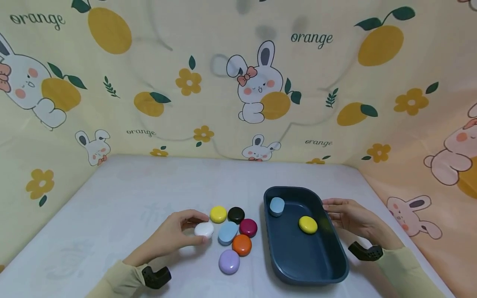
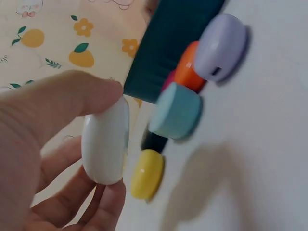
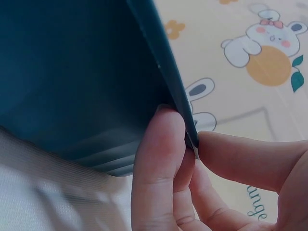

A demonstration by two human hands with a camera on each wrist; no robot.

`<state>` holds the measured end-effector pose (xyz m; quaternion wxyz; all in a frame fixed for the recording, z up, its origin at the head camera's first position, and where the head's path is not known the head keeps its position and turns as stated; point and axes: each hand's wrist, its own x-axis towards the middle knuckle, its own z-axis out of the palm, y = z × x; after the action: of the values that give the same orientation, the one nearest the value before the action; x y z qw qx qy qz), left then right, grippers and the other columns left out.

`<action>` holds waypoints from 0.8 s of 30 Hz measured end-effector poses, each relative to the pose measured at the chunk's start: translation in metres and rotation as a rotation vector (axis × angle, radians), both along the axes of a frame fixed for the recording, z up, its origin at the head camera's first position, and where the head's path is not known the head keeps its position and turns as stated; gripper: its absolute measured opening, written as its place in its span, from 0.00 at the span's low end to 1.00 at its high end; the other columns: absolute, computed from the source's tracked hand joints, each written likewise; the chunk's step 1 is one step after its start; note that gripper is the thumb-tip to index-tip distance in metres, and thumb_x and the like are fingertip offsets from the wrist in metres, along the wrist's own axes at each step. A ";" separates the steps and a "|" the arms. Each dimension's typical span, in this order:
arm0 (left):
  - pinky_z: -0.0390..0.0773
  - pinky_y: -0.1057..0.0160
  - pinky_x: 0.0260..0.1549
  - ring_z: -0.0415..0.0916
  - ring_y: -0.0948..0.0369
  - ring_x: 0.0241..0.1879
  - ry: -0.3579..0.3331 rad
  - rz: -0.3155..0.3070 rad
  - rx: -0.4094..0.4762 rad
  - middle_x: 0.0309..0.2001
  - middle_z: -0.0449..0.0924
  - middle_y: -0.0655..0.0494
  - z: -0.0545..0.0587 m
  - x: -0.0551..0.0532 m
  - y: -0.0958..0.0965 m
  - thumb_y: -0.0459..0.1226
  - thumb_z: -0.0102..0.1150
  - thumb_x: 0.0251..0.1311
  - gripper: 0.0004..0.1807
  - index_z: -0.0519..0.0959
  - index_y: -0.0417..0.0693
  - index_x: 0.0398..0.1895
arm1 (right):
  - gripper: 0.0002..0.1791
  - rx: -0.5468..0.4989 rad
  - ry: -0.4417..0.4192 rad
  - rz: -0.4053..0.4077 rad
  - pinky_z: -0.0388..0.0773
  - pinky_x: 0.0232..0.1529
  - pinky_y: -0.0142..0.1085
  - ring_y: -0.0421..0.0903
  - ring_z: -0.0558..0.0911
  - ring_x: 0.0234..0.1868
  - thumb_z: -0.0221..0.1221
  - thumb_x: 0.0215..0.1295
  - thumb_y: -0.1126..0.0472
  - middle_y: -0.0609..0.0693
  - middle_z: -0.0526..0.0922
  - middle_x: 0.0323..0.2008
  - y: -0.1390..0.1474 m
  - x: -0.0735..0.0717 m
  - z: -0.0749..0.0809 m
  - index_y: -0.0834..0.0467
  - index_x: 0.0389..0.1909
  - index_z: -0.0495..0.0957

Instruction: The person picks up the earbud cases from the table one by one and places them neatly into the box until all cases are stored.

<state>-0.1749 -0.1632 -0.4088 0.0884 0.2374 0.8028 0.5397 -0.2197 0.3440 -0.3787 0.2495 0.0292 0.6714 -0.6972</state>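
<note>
My left hand (image 1: pixel 175 232) pinches a glossy white rounded disc (image 1: pixel 204 230) between thumb and fingertips, left of a cluster of similar discs. In the left wrist view the white disc (image 2: pixel 105 147) stands on edge in the grip. The cluster has a yellow disc (image 1: pixel 218 214), a black one (image 1: pixel 236 215), a dark red one (image 1: pixel 248 227), a light blue piece (image 1: pixel 227 233), an orange disc (image 1: pixel 242 245) and a lilac one (image 1: pixel 229 262). My right hand (image 1: pixel 352 217) holds the right rim of a dark blue tray (image 1: pixel 298 260); in the right wrist view, thumb and fingers (image 3: pixel 161 159) pinch its edge.
Inside the tray lie a light blue piece (image 1: pixel 277 206) in the far left corner and a yellow disc (image 1: pixel 308 225) near the right wall. A white cloth covers the table (image 1: pixel 167 178). Behind it hangs a printed curtain (image 1: pixel 208 37) with rabbits and oranges.
</note>
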 end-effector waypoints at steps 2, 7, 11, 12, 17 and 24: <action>0.73 0.60 0.56 0.75 0.57 0.54 0.014 -0.001 -0.002 0.53 0.79 0.52 0.006 -0.001 0.003 0.41 0.75 0.51 0.26 0.79 0.45 0.54 | 0.09 0.000 -0.002 0.001 0.80 0.50 0.42 0.49 0.83 0.42 0.54 0.73 0.64 0.52 0.84 0.45 0.001 0.001 0.000 0.58 0.49 0.80; 0.75 0.59 0.54 0.76 0.59 0.51 0.092 -0.050 -0.004 0.51 0.80 0.55 0.021 -0.009 0.025 0.41 0.76 0.51 0.24 0.81 0.46 0.51 | 0.09 -0.020 -0.007 0.006 0.79 0.51 0.42 0.49 0.83 0.44 0.53 0.74 0.65 0.52 0.84 0.46 0.004 0.004 0.000 0.58 0.49 0.80; 0.76 0.61 0.53 0.77 0.61 0.48 0.142 -0.112 0.021 0.48 0.80 0.61 0.038 -0.016 0.053 0.39 0.77 0.49 0.23 0.81 0.46 0.50 | 0.10 -0.039 0.001 0.018 0.79 0.51 0.42 0.49 0.84 0.45 0.52 0.75 0.65 0.52 0.84 0.46 0.005 0.005 0.000 0.58 0.49 0.80; 0.76 0.61 0.52 0.77 0.62 0.48 0.154 -0.124 0.022 0.48 0.80 0.62 0.043 -0.017 0.061 0.39 0.77 0.50 0.23 0.81 0.47 0.50 | 0.10 -0.040 0.003 0.018 0.79 0.50 0.42 0.49 0.84 0.45 0.52 0.75 0.65 0.52 0.84 0.45 0.006 0.005 0.000 0.58 0.49 0.80; 0.78 0.60 0.50 0.76 0.64 0.46 0.224 -0.130 0.044 0.46 0.80 0.64 0.057 -0.026 0.102 0.38 0.76 0.50 0.23 0.80 0.46 0.50 | 0.09 -0.039 0.002 0.018 0.79 0.50 0.42 0.49 0.83 0.45 0.53 0.74 0.65 0.52 0.84 0.46 0.005 0.003 -0.001 0.58 0.49 0.80; 0.79 0.63 0.47 0.77 0.65 0.43 0.266 -0.015 0.015 0.45 0.81 0.60 0.054 -0.040 0.150 0.41 0.77 0.49 0.24 0.80 0.44 0.49 | 0.09 -0.002 0.011 0.016 0.79 0.51 0.43 0.50 0.83 0.45 0.54 0.74 0.64 0.52 0.83 0.47 0.000 -0.001 -0.002 0.59 0.50 0.78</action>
<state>-0.2149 -0.0136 -0.3552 -0.0164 0.3137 0.8016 0.5086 -0.2208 0.3443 -0.3810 0.2514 0.0197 0.6724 -0.6959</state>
